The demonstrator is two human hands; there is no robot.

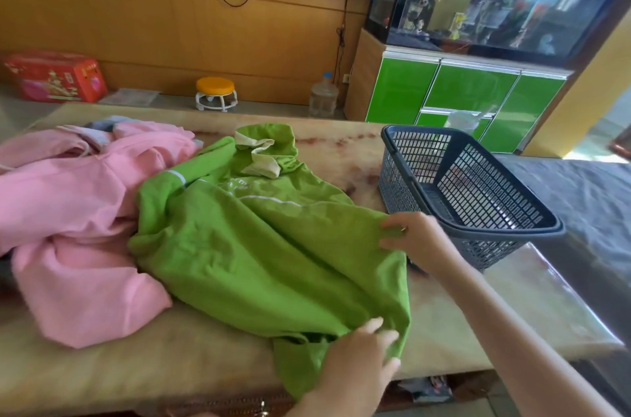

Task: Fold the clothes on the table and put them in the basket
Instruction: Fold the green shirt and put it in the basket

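no text is legible.

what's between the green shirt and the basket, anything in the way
Nothing visible. The green shirt lies right beside the basket, with only bare table between them. The right hand holds the shirt's edge nearest the basket; the pink garment is on the shirt's other side.
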